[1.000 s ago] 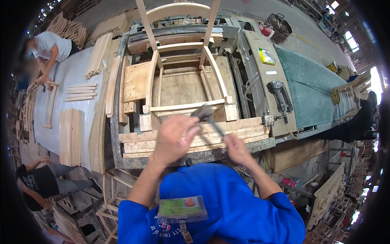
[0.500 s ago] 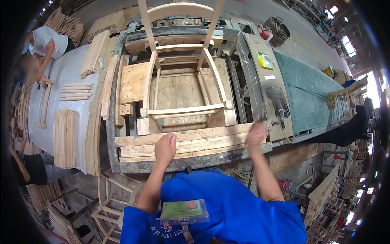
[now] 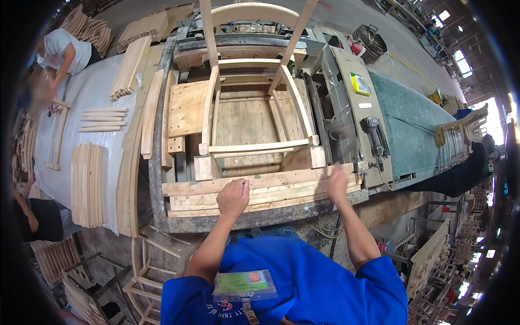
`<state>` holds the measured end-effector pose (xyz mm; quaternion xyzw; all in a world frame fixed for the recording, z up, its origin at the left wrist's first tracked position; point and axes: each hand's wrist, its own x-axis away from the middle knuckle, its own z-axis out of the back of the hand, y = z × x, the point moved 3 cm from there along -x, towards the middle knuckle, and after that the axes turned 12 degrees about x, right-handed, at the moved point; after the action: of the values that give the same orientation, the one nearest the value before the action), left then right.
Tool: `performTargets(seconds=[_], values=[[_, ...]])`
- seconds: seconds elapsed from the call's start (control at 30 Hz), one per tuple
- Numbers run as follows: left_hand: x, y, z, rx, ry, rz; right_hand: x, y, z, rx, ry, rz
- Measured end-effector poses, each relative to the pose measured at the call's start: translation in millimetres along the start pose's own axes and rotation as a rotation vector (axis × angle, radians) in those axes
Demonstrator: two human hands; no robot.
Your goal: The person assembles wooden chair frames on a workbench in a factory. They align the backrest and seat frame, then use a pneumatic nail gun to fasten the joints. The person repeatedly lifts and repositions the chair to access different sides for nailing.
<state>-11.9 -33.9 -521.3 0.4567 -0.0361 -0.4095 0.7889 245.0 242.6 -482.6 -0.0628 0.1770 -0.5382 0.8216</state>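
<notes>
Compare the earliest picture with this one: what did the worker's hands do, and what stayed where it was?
A second ago both hands met over the planks, seemingly around a small tool. Now they have spread apart: the left hand rests fisted on the planks, the right hand lies open near their right end, no tool visible. The chair frame has not moved.

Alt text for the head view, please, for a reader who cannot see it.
Seen from above, a person in a blue shirt rests the left hand and right hand on stacked wooden boards at a workbench's near edge. Beyond lies a pale wooden chair frame; a power tool sits to the right.
</notes>
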Motion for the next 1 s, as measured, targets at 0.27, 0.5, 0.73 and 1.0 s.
performTargets(seconds=[0.27, 0.5, 0.73, 1.0], values=[[3, -24, 22, 0.35, 0.086, 0.442, 37, -62, 96, -0.002, -0.137, 0.133], [-43, 1, 77, 0.711, 0.346, 0.337, 107, -122, -2, 0.01, -0.32, 0.817], [-44, 5, 16, 0.466, 0.165, 0.509, 75, -126, -24, -0.126, -0.364, 0.936], [-80, 40, -61, 0.383, -0.044, 0.495, -140, 70, 44, -0.046, -0.176, 0.07]])
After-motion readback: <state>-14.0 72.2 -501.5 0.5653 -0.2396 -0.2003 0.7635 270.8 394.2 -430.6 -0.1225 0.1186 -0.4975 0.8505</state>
